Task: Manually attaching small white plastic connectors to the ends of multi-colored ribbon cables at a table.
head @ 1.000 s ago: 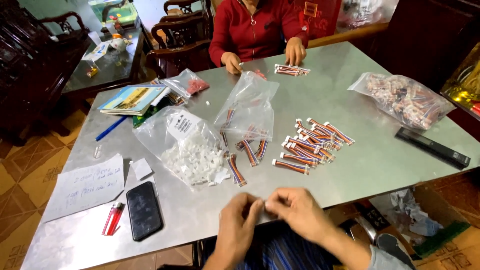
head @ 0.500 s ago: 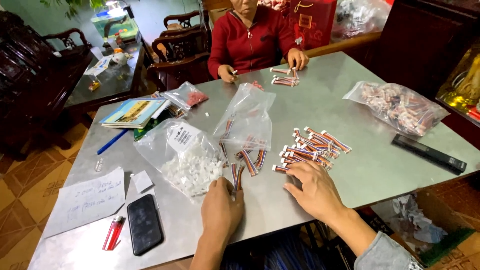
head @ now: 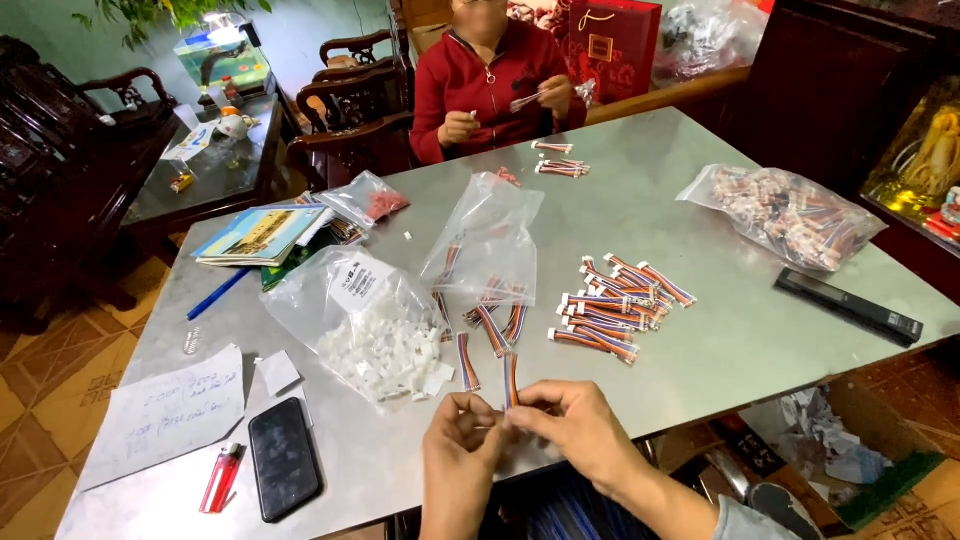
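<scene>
At the near edge of the grey table (head: 720, 340), my left hand (head: 458, 450) and my right hand (head: 570, 425) meet. My right hand pinches a short striped ribbon cable (head: 511, 380) that stands upright. My left hand's fingertips close on something small at the cable's lower end; I cannot make it out. Just beyond my hands lies a clear bag of small white connectors (head: 375, 335). Loose striped cables (head: 490, 330) lie beside it, and a pile of finished cables (head: 615, 305) sits to the right.
A black phone (head: 284, 457), red lighter (head: 221, 478) and paper note (head: 170, 415) lie at the left. A second clear bag (head: 490, 235), a bag of cables (head: 790, 215) and a black bar (head: 848, 306) are further out. A person in red (head: 490, 85) works opposite.
My hands reached out to the bag and the loose cables, then came back together at the near edge with one cable held between them.
</scene>
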